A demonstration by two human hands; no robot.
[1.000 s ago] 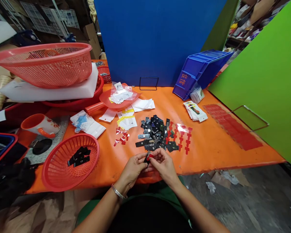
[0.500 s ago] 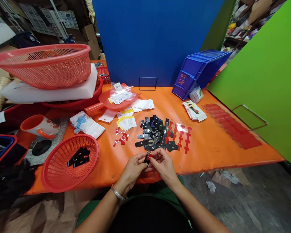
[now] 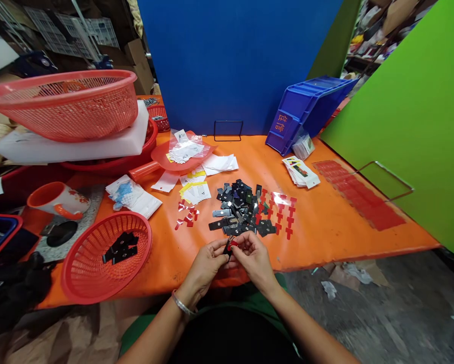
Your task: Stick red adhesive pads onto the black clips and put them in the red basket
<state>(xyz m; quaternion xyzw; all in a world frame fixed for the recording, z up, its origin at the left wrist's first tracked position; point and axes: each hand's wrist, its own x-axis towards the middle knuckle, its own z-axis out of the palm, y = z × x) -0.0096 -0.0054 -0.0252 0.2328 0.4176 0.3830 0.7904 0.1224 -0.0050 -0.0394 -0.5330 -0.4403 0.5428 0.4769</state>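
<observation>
My left hand [image 3: 207, 263] pinches a small flat black piece [image 3: 227, 249] at the table's front edge. Closed on a little red tab [image 3: 233, 244], my right hand [image 3: 255, 256] presses it against the black piece. Just beyond the fingers spreads a pile of black pieces [image 3: 242, 202], some with a shiny round spot. T-shaped red tabs [image 3: 289, 221] stand in rows to its right, and a loose group of red tabs [image 3: 189, 217] lies to its left. Several black pieces [image 3: 121, 247] rest in a red basket [image 3: 71, 280] at the left.
Behind the pile are a red dustpan [image 3: 162, 154], printed cards [image 3: 197, 192] and a plastic bag. A mug [image 3: 56, 199] and stacked baskets [image 3: 94, 108] stand left. A blue bin [image 3: 287, 119] leans at the back right, near a card stack [image 3: 301, 173]. Blue and green panels border the table.
The whole view has shifted slightly as my head moved. Both hands stay together around the black piece and the red tab, almost unmoved.
</observation>
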